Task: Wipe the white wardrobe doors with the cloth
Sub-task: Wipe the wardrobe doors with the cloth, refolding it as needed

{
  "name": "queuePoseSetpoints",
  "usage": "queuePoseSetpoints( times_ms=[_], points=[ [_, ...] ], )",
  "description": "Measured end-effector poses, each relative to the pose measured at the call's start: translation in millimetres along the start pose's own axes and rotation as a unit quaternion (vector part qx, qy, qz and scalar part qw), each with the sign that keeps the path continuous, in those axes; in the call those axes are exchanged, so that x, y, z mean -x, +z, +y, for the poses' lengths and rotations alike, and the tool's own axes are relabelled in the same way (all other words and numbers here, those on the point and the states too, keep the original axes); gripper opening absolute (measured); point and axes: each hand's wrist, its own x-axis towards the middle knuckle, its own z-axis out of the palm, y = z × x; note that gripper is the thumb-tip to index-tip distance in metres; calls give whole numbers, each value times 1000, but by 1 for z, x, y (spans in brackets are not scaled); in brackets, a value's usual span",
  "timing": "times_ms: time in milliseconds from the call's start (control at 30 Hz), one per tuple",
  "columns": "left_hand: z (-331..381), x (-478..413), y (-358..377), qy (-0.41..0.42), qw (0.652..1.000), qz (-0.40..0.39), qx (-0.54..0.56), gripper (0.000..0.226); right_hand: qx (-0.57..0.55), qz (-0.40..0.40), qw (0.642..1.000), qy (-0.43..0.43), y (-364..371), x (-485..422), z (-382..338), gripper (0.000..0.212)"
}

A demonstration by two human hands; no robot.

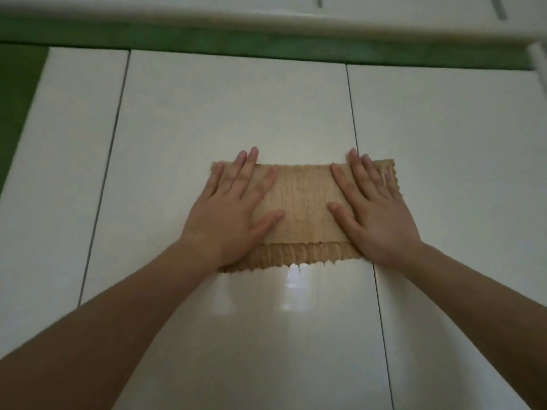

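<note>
While both palms press flat, fingers spread, nothing pinched, the tan cloth [302, 214] sits folded on the middle wardrobe door [236, 113], its rt edge crossing the seam [352, 113]. Left hand [233, 208] & right hand [374, 213] should prob keep even pressure w/ overlapping strokes.

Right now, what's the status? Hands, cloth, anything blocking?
Left hand and right hand flat, fingers spread, pressing tan cloth. Cloth on middle wardrobe door, right edge over the seam. Nothing in the way.
</note>
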Motion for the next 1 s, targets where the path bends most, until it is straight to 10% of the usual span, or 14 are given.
queuePoseSetpoints(
  times_ms=[467, 1000],
  points=[
    [-120, -123, -45, -86, 996, 5, -19, 74, 27, 18, 998, -53, -31, -218, -33, 66],
    [-69, 39, -11, 13, 1000, -21, 9, 81, 7, 19, 1000, 16, 17, 0, -84, 66]
  ],
)
